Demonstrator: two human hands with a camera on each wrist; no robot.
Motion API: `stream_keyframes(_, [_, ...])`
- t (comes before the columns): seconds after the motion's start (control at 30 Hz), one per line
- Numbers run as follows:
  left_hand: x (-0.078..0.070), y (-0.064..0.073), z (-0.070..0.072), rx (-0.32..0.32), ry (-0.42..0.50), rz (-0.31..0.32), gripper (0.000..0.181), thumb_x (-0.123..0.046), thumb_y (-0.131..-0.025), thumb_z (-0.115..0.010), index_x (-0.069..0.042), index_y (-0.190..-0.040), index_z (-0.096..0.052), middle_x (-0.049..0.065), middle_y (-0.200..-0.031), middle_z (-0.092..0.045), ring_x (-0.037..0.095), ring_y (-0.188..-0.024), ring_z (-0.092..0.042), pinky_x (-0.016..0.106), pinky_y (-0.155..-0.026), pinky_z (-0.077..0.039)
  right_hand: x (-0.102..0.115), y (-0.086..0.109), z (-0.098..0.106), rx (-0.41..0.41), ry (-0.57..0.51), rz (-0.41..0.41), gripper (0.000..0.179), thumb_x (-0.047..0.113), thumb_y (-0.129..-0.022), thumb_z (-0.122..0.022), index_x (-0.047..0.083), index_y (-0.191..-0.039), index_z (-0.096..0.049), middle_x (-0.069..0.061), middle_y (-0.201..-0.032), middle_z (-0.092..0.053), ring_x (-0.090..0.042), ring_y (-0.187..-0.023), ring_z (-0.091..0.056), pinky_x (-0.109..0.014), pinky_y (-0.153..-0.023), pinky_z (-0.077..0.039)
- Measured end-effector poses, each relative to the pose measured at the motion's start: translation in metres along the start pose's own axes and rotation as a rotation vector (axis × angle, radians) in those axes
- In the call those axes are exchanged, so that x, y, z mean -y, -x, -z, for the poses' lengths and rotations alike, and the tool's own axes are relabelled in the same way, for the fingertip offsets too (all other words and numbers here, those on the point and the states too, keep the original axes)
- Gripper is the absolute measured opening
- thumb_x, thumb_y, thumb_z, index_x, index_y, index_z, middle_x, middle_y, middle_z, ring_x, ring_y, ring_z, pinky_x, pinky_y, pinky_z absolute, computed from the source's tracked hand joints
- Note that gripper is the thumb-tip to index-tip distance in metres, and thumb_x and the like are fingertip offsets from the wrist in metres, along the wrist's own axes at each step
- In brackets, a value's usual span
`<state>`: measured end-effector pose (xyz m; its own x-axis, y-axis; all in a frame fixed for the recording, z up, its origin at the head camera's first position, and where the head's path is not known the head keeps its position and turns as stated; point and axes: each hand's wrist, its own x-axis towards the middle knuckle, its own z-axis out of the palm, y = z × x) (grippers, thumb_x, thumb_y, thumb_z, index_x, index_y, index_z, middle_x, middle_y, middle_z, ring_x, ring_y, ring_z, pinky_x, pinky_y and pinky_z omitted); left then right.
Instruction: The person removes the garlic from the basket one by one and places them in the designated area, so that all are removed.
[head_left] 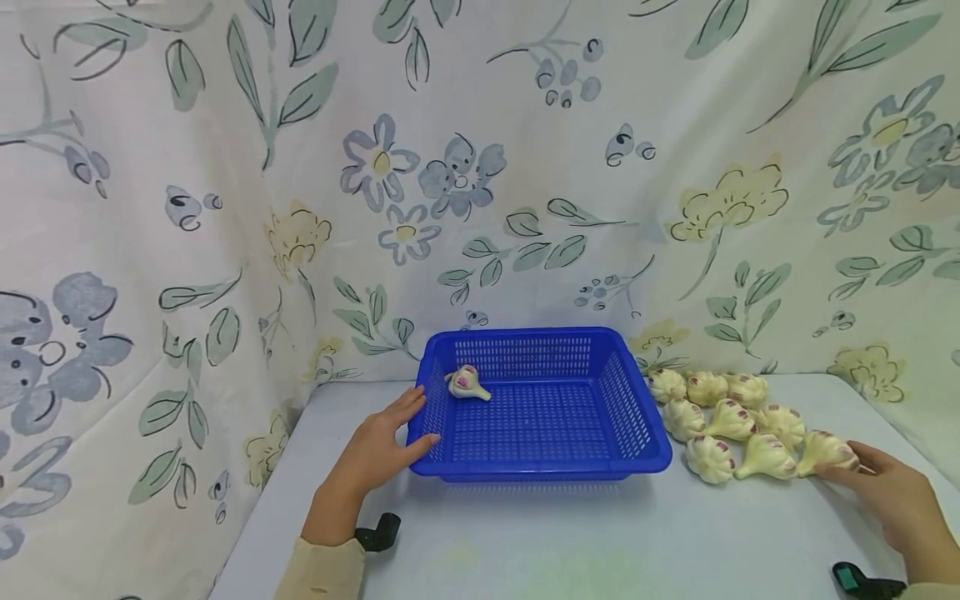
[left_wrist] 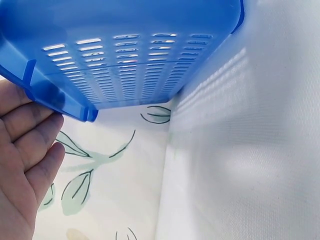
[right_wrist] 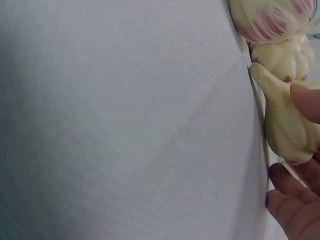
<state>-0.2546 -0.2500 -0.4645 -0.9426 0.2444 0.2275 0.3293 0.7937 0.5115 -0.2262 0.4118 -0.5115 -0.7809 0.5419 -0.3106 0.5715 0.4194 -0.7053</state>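
Observation:
A blue plastic basket (head_left: 536, 468) with slotted walls sits on the table, one garlic bulb (head_left: 467, 383) lying inside near its left wall. My left hand (head_left: 382, 446) holds the basket's left rim, thumb over the front corner. In the left wrist view, its fingers (left_wrist: 37, 142) bend below the rim. At the right, my right hand (head_left: 892, 492) grips a pale garlic bulb (head_left: 825, 452) with purple marks, at the near right end of a group. The right wrist view shows the thumb (right_wrist: 307, 102) on this bulb and other fingers round its base.
Several more garlic bulbs (head_left: 731, 421) lie close together in rows just right of the basket. White cloth covers the table (head_left: 540, 550). A floral curtain (head_left: 525, 167) hangs behind and at the left. Dark wrist devices (head_left: 382, 532) sit by both wrists.

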Motion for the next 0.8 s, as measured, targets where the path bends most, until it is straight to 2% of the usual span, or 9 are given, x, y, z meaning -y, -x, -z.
stream_keyframes(0.33, [0.0014, -0.0005, -0.0006, 0.001, -0.001, -0.001, 0.078, -0.059, -0.087, -0.065, -0.014, -0.148, -0.047, -0.002, -0.158, -0.036, 0.031, -0.144, -0.037, 0.06, -0.11, -0.037, -0.0046, -0.005, 0.0011, 0.007, 0.02, 0.016, 0.107, 0.051, -0.085, -0.071, 0.0, -0.155, -0.008, -0.032, -0.158, -0.007, -0.057, -0.141, -0.016, -0.068, -0.107, -0.03])
stream_keyframes(0.57, [0.0014, -0.0005, 0.0001, -0.005, 0.0, -0.016, 0.077, -0.057, -0.087, -0.066, -0.012, -0.147, -0.047, -0.001, -0.158, -0.037, 0.031, -0.143, -0.038, 0.058, -0.11, -0.038, -0.0059, -0.0091, 0.001, -0.004, 0.027, 0.03, 0.105, 0.049, -0.086, -0.07, -0.001, -0.155, -0.009, -0.032, -0.158, -0.008, -0.056, -0.141, -0.018, -0.067, -0.107, -0.031])
stream_keyframes(0.8, [0.0022, 0.0, -0.0004, -0.01, 0.008, -0.022, 0.077, -0.057, -0.087, -0.066, -0.011, -0.147, -0.048, -0.001, -0.158, -0.037, 0.031, -0.143, -0.038, 0.059, -0.109, -0.037, -0.0041, -0.0044, 0.0018, 0.004, 0.039, 0.049, 0.101, 0.048, -0.088, -0.068, -0.003, -0.154, -0.009, -0.035, -0.156, -0.008, -0.058, -0.14, -0.017, -0.067, -0.107, -0.03])
